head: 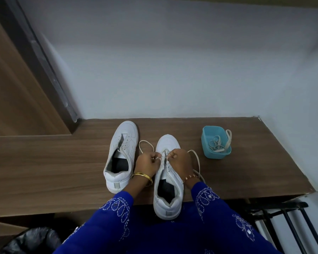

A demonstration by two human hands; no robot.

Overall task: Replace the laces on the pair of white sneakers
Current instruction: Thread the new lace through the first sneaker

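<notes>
Two white sneakers stand on a wooden table (pixel 62 162). The left sneaker (pixel 121 153) has empty eyelets and no lace. The right sneaker (pixel 168 180) sits nearer me, its heel over the table's front edge. My left hand (pixel 147 163) and my right hand (pixel 180 161) are at its eyelets, each pinching part of a cream lace (pixel 196 158). The lace loops out to the left between the shoes and trails to the right past my wrist.
A teal plastic tub (pixel 216 143) with loose laces inside stands to the right of the shoes, one lace end hanging over its rim. A wall rises behind the table. A black bag (pixel 31 241) lies below left, and a black metal rack (pixel 283 217) below right.
</notes>
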